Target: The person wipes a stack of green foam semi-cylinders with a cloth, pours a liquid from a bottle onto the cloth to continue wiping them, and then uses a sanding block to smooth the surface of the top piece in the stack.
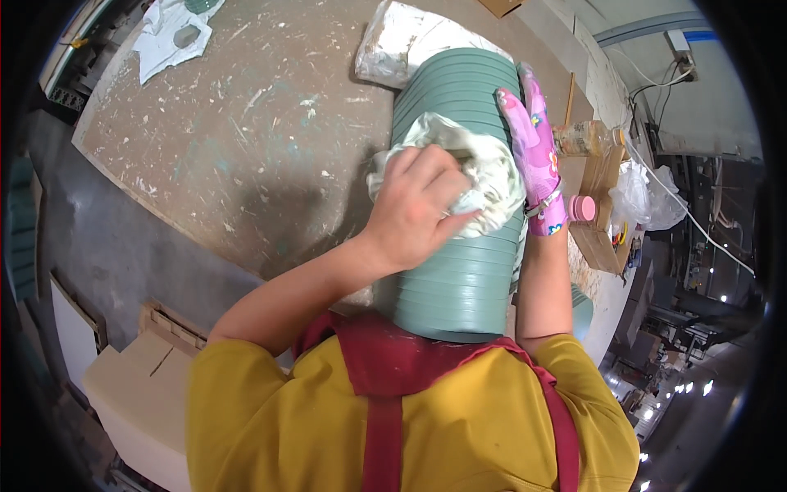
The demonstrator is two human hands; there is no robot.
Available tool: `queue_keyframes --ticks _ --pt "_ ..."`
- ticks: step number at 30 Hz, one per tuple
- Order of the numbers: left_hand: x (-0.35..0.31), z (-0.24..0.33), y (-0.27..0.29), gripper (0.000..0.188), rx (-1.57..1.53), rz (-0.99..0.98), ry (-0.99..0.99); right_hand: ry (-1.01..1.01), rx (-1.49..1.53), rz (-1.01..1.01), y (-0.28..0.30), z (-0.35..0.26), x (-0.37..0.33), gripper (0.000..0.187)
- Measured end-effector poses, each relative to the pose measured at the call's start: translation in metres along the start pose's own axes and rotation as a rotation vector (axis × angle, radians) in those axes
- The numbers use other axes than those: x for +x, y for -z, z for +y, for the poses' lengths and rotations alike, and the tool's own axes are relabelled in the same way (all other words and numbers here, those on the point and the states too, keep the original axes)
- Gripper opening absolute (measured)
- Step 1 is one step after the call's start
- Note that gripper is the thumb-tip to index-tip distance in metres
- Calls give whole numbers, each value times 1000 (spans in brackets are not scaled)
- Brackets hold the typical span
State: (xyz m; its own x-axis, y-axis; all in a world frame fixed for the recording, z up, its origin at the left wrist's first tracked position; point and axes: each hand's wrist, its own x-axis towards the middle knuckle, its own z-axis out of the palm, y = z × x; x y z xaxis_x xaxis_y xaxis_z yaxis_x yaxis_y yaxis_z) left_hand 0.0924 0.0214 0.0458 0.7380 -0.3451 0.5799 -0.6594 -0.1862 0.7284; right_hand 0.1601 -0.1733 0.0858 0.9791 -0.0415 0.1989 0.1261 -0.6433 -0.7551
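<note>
A green ribbed cylinder, perhaps a planter or vase, lies on its side on the table, one end toward my body. My left hand is bare, its fingers curled into a crumpled whitish cloth pressed on the cylinder's upper surface. Along the right side of the cylinder rests my right hand, in a pink flowered glove with a band at the wrist. Its fingers are stretched out flat against the ribbed wall. Under the cylinder's far end sits a white wrapped block.
The paint-flecked brown table spreads to the left, with a torn white sheet at its far corner. On the right are a pink-lidded jar, a clear bottle, a cardboard box and plastic bags. Cardboard boxes stand lower left.
</note>
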Motion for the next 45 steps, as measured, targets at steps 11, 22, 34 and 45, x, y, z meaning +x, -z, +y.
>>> queue_keyframes --ticks 11,22,34,45 --pt "-34 -9 -7 19 -29 176 49 10 -31 4 -8 4 1 72" --pt "-46 19 0 28 -24 95 -59 103 -47 53 -11 17 7 71" --pt "-48 28 -7 22 42 19 -54 92 -100 47 -5 13 3 71" --pt "-26 52 1 21 50 -237 -131 -40 -111 -11 3 -8 -9 75"
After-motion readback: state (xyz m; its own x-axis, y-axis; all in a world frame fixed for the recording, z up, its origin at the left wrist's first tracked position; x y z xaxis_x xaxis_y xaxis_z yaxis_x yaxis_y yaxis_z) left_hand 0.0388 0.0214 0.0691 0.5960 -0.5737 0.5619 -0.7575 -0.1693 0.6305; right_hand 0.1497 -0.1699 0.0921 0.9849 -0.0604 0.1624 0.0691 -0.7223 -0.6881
